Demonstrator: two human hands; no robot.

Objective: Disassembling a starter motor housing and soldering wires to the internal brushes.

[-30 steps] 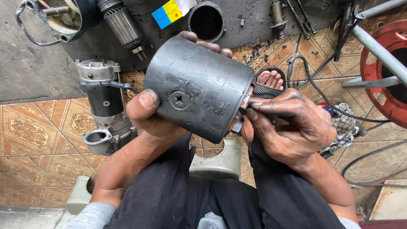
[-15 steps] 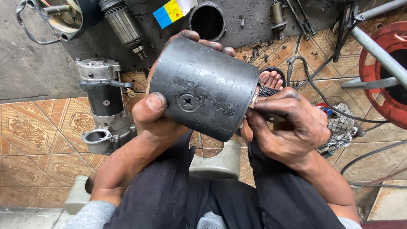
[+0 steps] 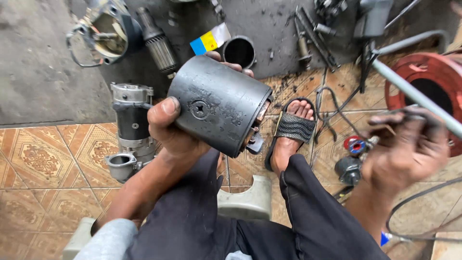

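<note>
— Holding anything steady there?

— Yes. My left hand [image 3: 175,130] is wrapped around the dark metal cylinder [image 3: 219,103], thumb pressed beside the cross-head screw [image 3: 198,109], fingers curled over the far side. It sits up in the air above my knees, open end tilted toward my sandalled foot [image 3: 292,126].

— And the other hand?

— My right hand [image 3: 406,149] is blurred, off to the side near the red ring [image 3: 433,79] on the floor; I cannot tell if it pinches anything. Half a second ago it was pressed against the cylinder's open end; now it has swung well clear.

— Any advice?

— I'd judge a firm grip, open end kept facing me, works best. The grey motor [image 3: 130,127] stands on the tiles beside my left wrist.
</note>
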